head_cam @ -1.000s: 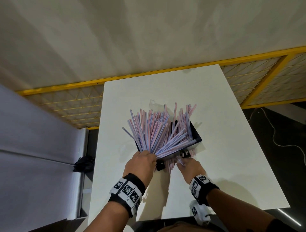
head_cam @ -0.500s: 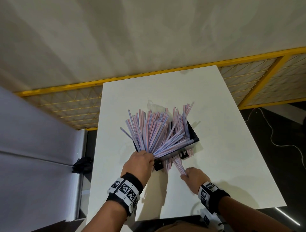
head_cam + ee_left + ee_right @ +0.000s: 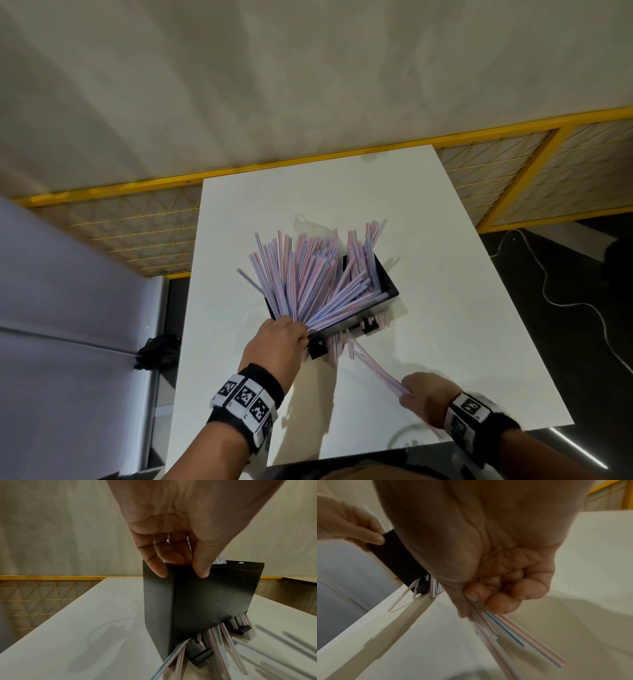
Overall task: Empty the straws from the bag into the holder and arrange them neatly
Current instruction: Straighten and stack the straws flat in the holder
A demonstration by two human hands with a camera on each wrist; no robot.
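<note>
— Holder?
— Black rectangular plastic holder (image 3: 385, 287), standing on white rectangular table (image 3: 445, 274), mid-surface. Crammed with thin pink-, blue- and white-striped plastic straws (image 3: 308, 274), fanned out above the rim, leaning every way; further ends poking out below the base on the near side.
— Left hand?
— Left hand (image 3: 274, 346) at the holder's near-left corner: fingers over the top edge, thumb pressed on the outer wall, gripping it.
— Right hand?
— Right hand (image 3: 428, 397) near the table's front edge, well apart from the holder. Fingers curled, thumb pinching a small bundle of striped straws (image 3: 376, 370), slanting back toward the holder's base.
— Bag?
— Crumpled clear plastic bag (image 3: 303, 221), on the table just behind the straws, mostly hidden.
</note>
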